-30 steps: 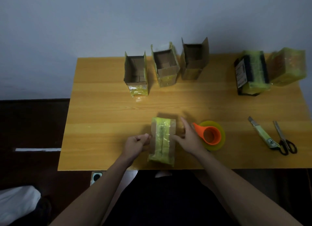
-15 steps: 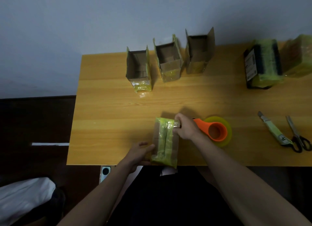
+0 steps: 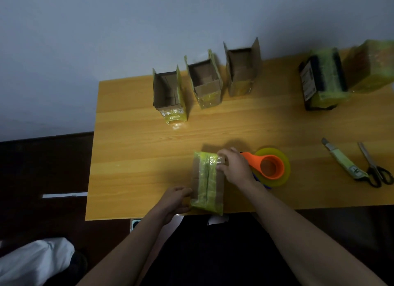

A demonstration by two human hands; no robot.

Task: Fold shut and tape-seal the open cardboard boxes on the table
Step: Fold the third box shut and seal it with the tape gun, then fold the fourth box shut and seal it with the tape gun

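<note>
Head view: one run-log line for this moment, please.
box in front: closed, taped | left hand: grips its near left corner | right hand: pinches tape at far edge | open boxes waiting: three

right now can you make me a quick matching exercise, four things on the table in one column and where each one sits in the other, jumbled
Things
1. scissors
2. tape dispenser
3. three open cardboard boxes
4. taped box

Places
A. row at the far edge, left of centre
B. near edge, between the left hand and right hand
C. far right, beside the utility knife
D. just right of the right hand

Pairs: 1-C, 2-D, 3-A, 4-B
</note>
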